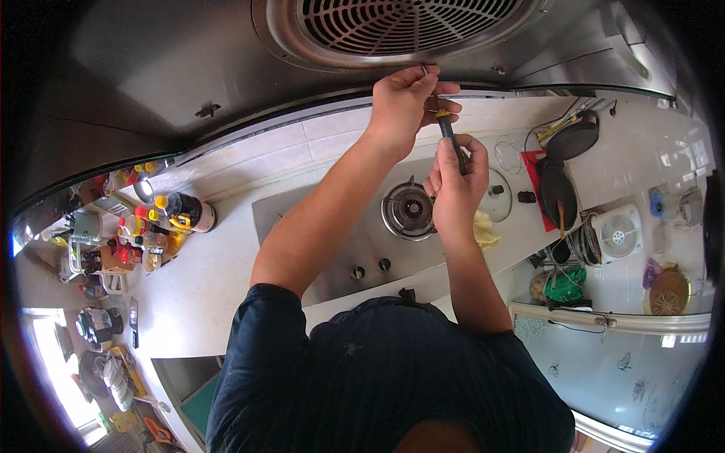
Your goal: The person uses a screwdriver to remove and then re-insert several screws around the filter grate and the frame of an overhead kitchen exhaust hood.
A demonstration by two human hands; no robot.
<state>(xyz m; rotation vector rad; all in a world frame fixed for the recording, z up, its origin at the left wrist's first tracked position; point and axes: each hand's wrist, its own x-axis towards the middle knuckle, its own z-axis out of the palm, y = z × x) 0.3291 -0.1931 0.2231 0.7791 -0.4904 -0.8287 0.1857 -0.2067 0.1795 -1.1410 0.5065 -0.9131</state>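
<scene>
One screwdriver (447, 130) in head view, in R hand (459, 177), just under steel hood (151, 87): dark handle w/ yellow band, fingers wrapped snug round it. Tilted, w/ shaft up toward hood's rim, nr round vent grille (408, 30). In L hand (400, 106): upper end of same shaft, pinched btwn thumb + index; other fingers spread past it. Contact of tip w/ hood: can't tell. Below, set in counter (177, 302): gas stove (317, 226) w/ round burner (411, 210). R of burner: glass lid (496, 200); nr counter's front edge, yellowish cloth (485, 230). At counter's R end: dark pans (557, 189), one partly over red board (533, 172). Nr counter's back L corner: dark bottle (181, 211); along L edge, more bottles (152, 253) + knife (134, 325).
</scene>
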